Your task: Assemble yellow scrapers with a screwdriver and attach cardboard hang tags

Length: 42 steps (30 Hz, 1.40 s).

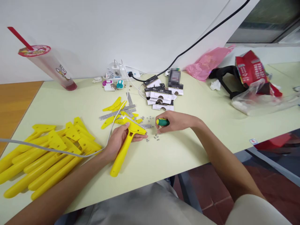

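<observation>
My left hand [118,139] is closed around the head of a yellow scraper [125,145], whose long handle slants down toward the table's front edge. My right hand [174,121] holds a screwdriver with a green and yellow handle [163,122]; its shaft is hidden. The fingertips of that hand reach down to the small metal screws [156,137] scattered on the table. Whether they pinch one is too small to tell. Behind the scraper lie loose yellow head pieces [110,121] and flat grey metal blades [117,113].
Several yellow scraper handles [56,156] are heaped at the left. A grey cable [58,150] crosses above my left forearm. Small blade boxes [160,95], a power strip [133,75] and a tall drink cup [55,67] stand along the wall. Bags and a red package [252,70] lie at right.
</observation>
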Available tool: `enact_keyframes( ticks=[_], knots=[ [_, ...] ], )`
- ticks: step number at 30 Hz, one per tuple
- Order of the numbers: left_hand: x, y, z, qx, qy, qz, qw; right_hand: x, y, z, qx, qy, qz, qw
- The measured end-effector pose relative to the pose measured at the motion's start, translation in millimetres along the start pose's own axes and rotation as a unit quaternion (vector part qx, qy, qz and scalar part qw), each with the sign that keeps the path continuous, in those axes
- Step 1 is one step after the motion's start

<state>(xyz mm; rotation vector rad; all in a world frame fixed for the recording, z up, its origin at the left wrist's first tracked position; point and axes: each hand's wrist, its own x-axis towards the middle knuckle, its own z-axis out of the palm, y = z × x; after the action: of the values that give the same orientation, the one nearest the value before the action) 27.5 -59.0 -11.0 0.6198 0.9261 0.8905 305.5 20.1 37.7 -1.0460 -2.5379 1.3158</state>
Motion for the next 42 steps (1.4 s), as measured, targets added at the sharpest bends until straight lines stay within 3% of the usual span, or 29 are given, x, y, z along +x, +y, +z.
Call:
enact_keyframes(
  ticks=[6, 10, 12, 14, 16, 18, 28, 42],
  knots=[
    [1, 1, 3, -0.010, 0.045, 0.004, 0.999, -4, -1, 12, 0.023, -0.063, 0.009, 0.998],
    [1, 0, 2, -0.009, 0.048, -0.007, 0.999, -11, 0, 9, 0.125, 0.038, -0.007, 0.991],
    [1, 1, 2, -0.008, 0.043, -0.007, 0.999, -13, 0, 6, 0.265, 0.113, -0.025, 0.957],
    [1, 1, 2, -0.009, 0.038, -0.010, 0.999, -12, 1, 5, 0.395, 0.178, -0.055, 0.899],
    [1, 2, 2, -0.012, 0.035, -0.015, 0.999, -9, 2, 5, 0.453, 0.229, -0.080, 0.858],
    [1, 2, 2, -0.015, 0.036, -0.019, 0.999, -4, 5, 8, 0.463, 0.258, -0.084, 0.844],
    [1, 0, 0, -0.009, 0.042, -0.012, 0.999, 9, 13, 27, 0.462, 0.222, -0.085, 0.855],
    [0, 1, 1, -0.004, 0.039, -0.015, 0.999, 7, 23, 23, 0.438, 0.224, -0.065, 0.868]
  ],
)
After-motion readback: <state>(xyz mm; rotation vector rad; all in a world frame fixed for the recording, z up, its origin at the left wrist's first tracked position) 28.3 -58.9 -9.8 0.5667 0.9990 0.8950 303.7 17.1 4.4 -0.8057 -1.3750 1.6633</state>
